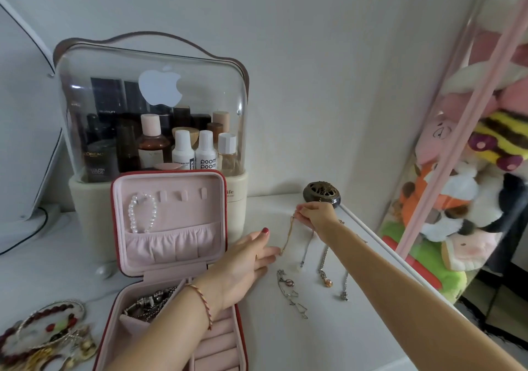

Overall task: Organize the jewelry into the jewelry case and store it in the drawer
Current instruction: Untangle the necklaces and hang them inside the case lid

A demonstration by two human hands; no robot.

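The pink jewelry case with a red zip edge stands open on the white table. A pearl bracelet hangs in its lid, and tangled silver chains lie in its base. My right hand pinches the top end of a thin gold chain. The fingertips of my left hand touch that chain's lower end beside the case. Several silver necklaces lie spread on the table under my right forearm.
A clear-domed cosmetics organizer full of bottles stands behind the case. A heap of bangles and beaded bracelets lies at the left front. A dark round censer sits by the wall. A clear bin of plush toys stands right of the table.
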